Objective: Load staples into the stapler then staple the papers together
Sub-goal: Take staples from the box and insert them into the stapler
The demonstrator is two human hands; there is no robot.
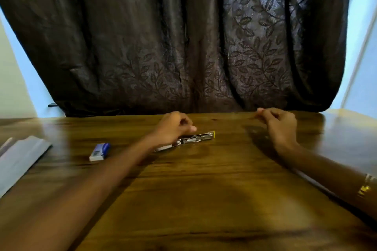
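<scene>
A metal stapler (195,138) with a yellow tip lies flat on the wooden table (204,189), near the far middle. My left hand (175,126) hovers over its rear half with fingers curled; whether it touches the stapler is unclear. My right hand (279,124) is further right, apart from the stapler, with fingertips pinched together; whether something small sits between them I cannot tell. A small blue and white staple box (100,152) lies left of the stapler. A stack of papers (18,159) rests at the table's left edge.
A dark leaf-patterned curtain (183,36) hangs right behind the table's far edge. A gold bracelet (365,187) is on my right wrist. Light walls show on both sides of the curtain.
</scene>
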